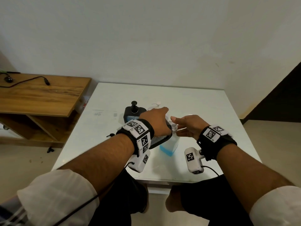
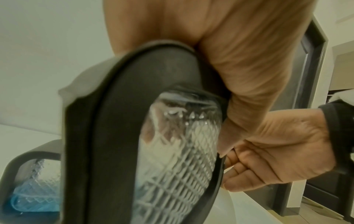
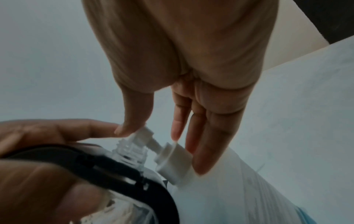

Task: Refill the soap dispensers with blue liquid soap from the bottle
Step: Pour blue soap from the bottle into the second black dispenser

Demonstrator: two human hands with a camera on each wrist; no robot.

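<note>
A wooden desk (image 1: pixel 40 97) stands at the far left, beside the white table's (image 1: pixel 203 103) left edge, with a black cable (image 1: pixel 24 81) lying across its top. On the white table, toward the middle and nearer its left edge, a black-framed soap dispenser (image 1: pixel 130 114) stands upright with its black pump on; the left wrist view shows a little blue liquid in the bottom of its patterned clear window. Just right of it and behind the hands, a white pump bottle (image 1: pixel 157 106) stands, mostly hidden.

The left hand (image 1: pixel 154 121) grips a second black-framed dispenser (image 1: pixel 160 138), fingers and thumb curled round its upper part. This dispenser is tilted, its open threaded neck leaning to the right against the pump of the soap bottle (image 1: pixel 169 146). Its diamond-patterned clear body looks nearly empty in the left wrist view.

The soap bottle stands near the middle of the table, toward the near edge, touching the tilted dispenser. It is clear, with blue liquid low in its base. Its white pump head (image 3: pixel 147 134) points at the dispenser's neck.

The right hand (image 1: pixel 190 126) sits over that pump. The thumb (image 3: pixel 134 121) touches the pump head's tip while the fingers (image 3: pixel 203 144) are extended, close together, lying along the pump's white collar. Whether they press on it cannot be told.
</note>
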